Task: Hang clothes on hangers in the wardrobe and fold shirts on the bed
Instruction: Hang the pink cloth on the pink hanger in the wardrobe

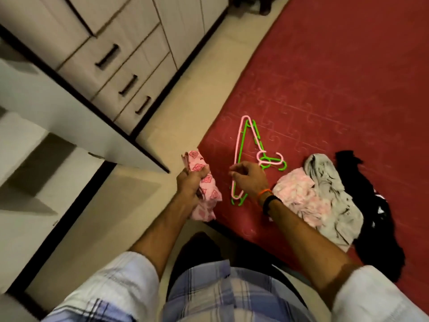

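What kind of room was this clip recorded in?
Most likely a bedroom: a red patterned bed cover carries loose clothes and pink and green plastic hangers, beside a pale wardrobe unit with black-handled drawers.

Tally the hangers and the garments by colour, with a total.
Pink hanger: 1
Green hanger: 1
Pink patterned garment, gripped in the left hand: 1
Pale pink garment on the bed: 1
Grey garment: 1
Black garment: 1
Total: 6
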`<state>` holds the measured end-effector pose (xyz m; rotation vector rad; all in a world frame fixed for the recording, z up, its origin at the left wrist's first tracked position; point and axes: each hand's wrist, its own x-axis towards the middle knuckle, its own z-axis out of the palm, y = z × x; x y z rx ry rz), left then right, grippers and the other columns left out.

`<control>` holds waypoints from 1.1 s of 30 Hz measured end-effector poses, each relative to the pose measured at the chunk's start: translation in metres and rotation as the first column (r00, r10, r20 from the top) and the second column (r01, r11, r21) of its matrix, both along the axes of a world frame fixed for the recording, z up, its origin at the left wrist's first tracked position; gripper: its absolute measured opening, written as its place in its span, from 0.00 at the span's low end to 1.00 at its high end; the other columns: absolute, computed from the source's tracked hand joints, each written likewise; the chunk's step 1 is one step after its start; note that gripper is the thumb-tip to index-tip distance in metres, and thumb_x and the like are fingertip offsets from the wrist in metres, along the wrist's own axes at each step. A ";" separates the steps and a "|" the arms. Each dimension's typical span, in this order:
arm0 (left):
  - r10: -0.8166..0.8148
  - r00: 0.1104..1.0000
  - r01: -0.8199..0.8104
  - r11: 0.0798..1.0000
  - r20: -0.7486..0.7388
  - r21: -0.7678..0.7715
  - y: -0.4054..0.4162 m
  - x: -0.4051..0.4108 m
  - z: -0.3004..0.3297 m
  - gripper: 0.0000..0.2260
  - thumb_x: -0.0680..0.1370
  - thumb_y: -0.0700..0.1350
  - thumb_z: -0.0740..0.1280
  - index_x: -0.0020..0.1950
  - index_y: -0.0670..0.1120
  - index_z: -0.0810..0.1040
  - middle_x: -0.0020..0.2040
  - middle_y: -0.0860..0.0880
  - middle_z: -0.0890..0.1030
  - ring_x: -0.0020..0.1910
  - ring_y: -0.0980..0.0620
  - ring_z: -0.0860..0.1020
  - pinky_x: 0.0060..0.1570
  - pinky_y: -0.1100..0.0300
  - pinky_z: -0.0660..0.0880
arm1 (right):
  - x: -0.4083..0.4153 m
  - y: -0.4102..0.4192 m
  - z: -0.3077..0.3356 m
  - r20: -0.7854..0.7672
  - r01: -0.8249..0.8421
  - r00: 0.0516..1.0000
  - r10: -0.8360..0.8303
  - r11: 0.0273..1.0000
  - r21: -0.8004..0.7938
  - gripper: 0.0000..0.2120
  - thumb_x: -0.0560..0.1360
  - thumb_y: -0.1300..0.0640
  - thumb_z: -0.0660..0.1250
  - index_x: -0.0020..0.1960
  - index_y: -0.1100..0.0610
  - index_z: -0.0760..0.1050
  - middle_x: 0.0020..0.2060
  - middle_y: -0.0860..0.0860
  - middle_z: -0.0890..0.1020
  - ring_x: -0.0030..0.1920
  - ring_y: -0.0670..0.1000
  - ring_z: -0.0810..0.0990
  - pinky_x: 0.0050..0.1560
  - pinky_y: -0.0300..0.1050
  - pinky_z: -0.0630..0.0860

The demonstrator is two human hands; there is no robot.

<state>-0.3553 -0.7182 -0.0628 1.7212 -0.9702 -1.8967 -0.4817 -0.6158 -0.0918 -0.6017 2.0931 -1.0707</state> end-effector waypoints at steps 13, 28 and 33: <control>-0.330 0.923 0.325 0.944 0.197 0.058 -0.033 -0.102 -0.095 0.07 0.71 0.35 0.76 0.44 0.44 0.81 0.39 0.46 0.83 0.34 0.50 0.81 0.37 0.58 0.80 | -0.067 0.015 -0.088 0.109 0.295 0.929 -0.353 0.887 0.355 0.07 0.71 0.60 0.72 0.42 0.48 0.79 0.39 0.47 0.83 0.46 0.51 0.82 0.53 0.45 0.78; -0.376 0.912 0.334 0.913 0.165 0.234 -0.059 -0.126 -0.188 0.08 0.71 0.35 0.75 0.44 0.46 0.81 0.36 0.49 0.85 0.35 0.50 0.84 0.39 0.53 0.81 | -0.076 -0.046 -0.176 -0.171 0.528 0.828 -0.535 0.638 0.561 0.19 0.70 0.47 0.75 0.56 0.54 0.76 0.49 0.50 0.84 0.54 0.57 0.82 0.52 0.50 0.76; -0.371 0.917 0.330 0.912 0.147 0.244 -0.061 -0.129 -0.192 0.08 0.71 0.35 0.76 0.45 0.45 0.81 0.38 0.48 0.85 0.35 0.50 0.84 0.38 0.53 0.81 | -0.081 -0.046 -0.191 -0.117 0.531 0.808 -0.578 0.627 0.570 0.14 0.71 0.53 0.73 0.55 0.52 0.77 0.46 0.49 0.85 0.51 0.54 0.82 0.52 0.46 0.76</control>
